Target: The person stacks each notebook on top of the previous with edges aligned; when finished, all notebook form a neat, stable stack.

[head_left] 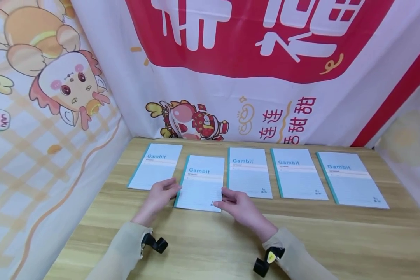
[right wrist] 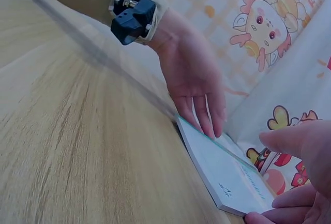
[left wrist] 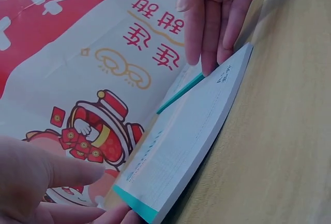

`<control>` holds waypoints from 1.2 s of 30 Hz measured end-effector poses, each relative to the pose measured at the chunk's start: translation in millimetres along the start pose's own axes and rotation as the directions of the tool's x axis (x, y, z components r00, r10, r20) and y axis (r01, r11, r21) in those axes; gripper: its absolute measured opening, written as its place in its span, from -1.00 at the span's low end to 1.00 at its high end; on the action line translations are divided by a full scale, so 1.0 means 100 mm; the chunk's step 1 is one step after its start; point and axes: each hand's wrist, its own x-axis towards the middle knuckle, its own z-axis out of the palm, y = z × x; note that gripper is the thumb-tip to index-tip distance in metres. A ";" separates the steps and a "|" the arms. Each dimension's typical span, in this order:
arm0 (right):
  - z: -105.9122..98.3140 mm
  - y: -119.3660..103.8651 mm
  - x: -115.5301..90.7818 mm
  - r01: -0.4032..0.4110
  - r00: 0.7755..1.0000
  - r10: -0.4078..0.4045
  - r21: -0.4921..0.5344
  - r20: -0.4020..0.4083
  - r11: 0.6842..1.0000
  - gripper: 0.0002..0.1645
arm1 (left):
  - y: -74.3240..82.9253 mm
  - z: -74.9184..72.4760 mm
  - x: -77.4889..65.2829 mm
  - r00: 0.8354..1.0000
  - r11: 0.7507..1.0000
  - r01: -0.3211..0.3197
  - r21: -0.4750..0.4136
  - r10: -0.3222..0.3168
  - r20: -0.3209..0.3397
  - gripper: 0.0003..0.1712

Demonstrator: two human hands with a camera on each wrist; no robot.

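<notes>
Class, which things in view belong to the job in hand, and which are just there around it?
Seemingly in the job:
left hand, at the teal edge
right hand, at the opposite edge
notebook between them
wooden table
probably the four other notebooks

Just around it:
red-and-white cloth behind
plaid cloth at left

The notebooks [head_left: 200, 188] had pale blue covers with teal spines and lettering; the tabletop [head_left: 210, 252] showed tan wood grain; the sleeves [head_left: 116, 247] were beige, the side cloth [head_left: 31, 167] orange-checked on white, the back cloth [head_left: 245, 62] white and red.
</notes>
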 end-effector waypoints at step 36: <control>-0.15 0.13 0.12 -0.067 0.996 0.072 0.102 -0.048 0.993 -0.37 | -0.08 -0.10 0.01 0.993 0.989 0.025 -0.147 -0.008 0.117 -0.40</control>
